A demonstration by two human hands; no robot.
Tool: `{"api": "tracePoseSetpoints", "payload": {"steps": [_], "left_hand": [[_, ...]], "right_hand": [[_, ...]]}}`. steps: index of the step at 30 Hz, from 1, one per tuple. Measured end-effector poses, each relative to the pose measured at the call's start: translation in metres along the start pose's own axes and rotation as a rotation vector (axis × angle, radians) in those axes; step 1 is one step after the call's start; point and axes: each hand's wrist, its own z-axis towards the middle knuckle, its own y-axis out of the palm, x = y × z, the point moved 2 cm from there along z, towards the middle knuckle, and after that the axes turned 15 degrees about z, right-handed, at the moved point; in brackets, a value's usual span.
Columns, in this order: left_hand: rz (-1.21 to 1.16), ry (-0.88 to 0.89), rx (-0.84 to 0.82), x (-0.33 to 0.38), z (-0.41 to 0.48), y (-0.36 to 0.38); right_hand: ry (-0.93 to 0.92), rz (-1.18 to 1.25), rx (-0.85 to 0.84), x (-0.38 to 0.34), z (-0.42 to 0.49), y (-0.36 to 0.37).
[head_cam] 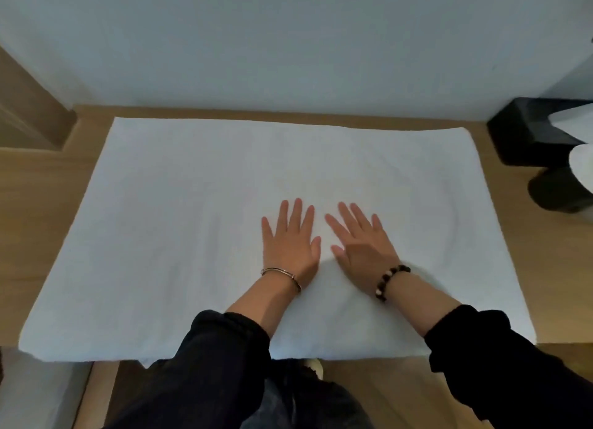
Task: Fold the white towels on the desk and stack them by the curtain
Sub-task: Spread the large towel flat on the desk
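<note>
A large white towel (179, 223) lies spread flat over the wooden desk (41, 204), its near edge hanging a little past the desk's front. My left hand (290, 242) rests palm down on the towel's middle, fingers straight and spread. My right hand (364, 247) lies flat right beside it, fingers straight, pointing up and to the left. Both hands press on the cloth and hold nothing. No curtain is in view.
A grey wall (288, 43) runs along the desk's back edge. A black holder (532, 136) with white items stands at the right rear, a dark round object (558, 188) in front of it. A wooden block (29, 114) rises at the left rear.
</note>
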Motion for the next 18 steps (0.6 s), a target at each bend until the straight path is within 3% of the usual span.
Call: {"api": "tracePoseSetpoints", "payload": {"steps": [1, 2, 5, 7, 9, 12, 13, 15, 18], "left_hand": [[0.016, 0.014, -0.002, 0.006, 0.0, 0.001], [0.03, 0.009, -0.001, 0.01, 0.003, 0.003], [0.05, -0.008, 0.011, 0.016, 0.018, 0.001], [0.077, -0.009, 0.023, 0.02, 0.028, 0.0], [0.079, -0.016, 0.032, 0.022, 0.032, 0.003], [0.091, -0.004, 0.055, 0.022, 0.034, 0.008], [0.098, 0.005, 0.067, 0.022, 0.036, 0.008], [0.097, 0.018, 0.083, 0.022, 0.038, 0.008], [0.089, 0.02, 0.087, 0.022, 0.037, 0.006]], "right_hand": [[-0.042, -0.026, 0.002, 0.009, -0.005, -0.004], [0.031, -0.029, 0.046, 0.031, -0.006, -0.014], [0.579, 0.036, 0.236, 0.105, -0.004, -0.05], [0.793, 0.087, 0.291, 0.124, 0.011, -0.067], [0.631, 0.046, 0.289, 0.106, 0.039, -0.065], [0.066, -0.063, 0.074, 0.066, 0.08, -0.046], [-0.018, -0.1, 0.027, 0.065, 0.089, -0.047], [0.086, -0.111, 0.107, 0.092, 0.106, -0.065], [0.59, 0.009, 0.248, 0.143, 0.116, -0.103]]}}
